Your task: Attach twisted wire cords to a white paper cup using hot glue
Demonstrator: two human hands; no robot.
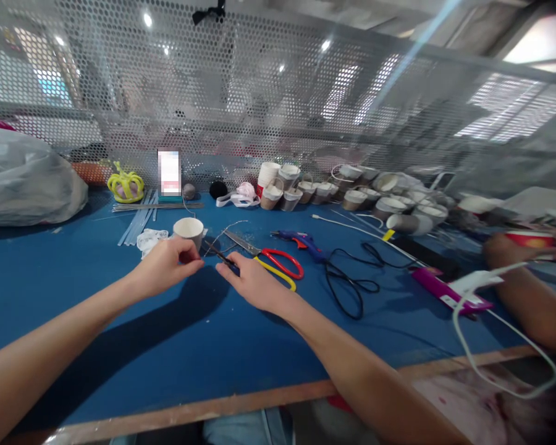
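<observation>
My left hand (170,262) is closed in a pinch just in front of a white paper cup (188,228). Whatever lies between its fingertips is too small to make out. A slim dark tool (220,254) is gripped in my right hand (254,281), its thin tip pointing up and left toward the cup. Just beyond that hand lie large scissors (245,243) with one red and one yellow handle. A thin twisted wire or cord (229,227) lies near their blades. Crumpled white lace (151,241) sits left of the cup.
A blue glue gun (301,240) with a black cable lies right of the scissors. Several wrapped cups (324,191) line the back, near a phone (169,173) and a yellow knitted piece (126,185). At the right are another person's arm (528,296) and a magenta box (445,290).
</observation>
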